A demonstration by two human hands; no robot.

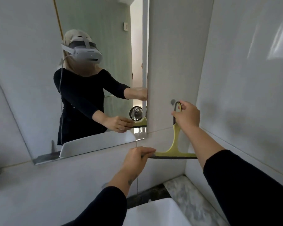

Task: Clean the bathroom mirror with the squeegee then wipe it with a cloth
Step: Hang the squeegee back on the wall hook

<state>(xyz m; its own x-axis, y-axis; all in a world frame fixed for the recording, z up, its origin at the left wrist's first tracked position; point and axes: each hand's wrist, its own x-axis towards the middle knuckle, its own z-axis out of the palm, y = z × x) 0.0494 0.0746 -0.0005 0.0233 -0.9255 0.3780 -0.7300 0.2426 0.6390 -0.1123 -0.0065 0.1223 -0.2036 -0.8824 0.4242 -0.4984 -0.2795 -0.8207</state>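
Observation:
A yellow-green squeegee [175, 144] with a grey blade hangs against the white tiled wall, just right of the mirror [31, 79]. My right hand [187, 117] grips its handle near the grey loop, next to a small grey wall hook [173, 101]. My left hand [136, 158] pinches the left end of the blade, below the mirror's lower right corner. The mirror reflects a person in black sleeves with a headset, and both hands. No cloth is in view.
A white basin [153, 212] sits below my arms on a grey marble counter [183, 191]. White tiled walls meet in a corner on the right. A small round fan shows in the mirror's reflection [136, 113].

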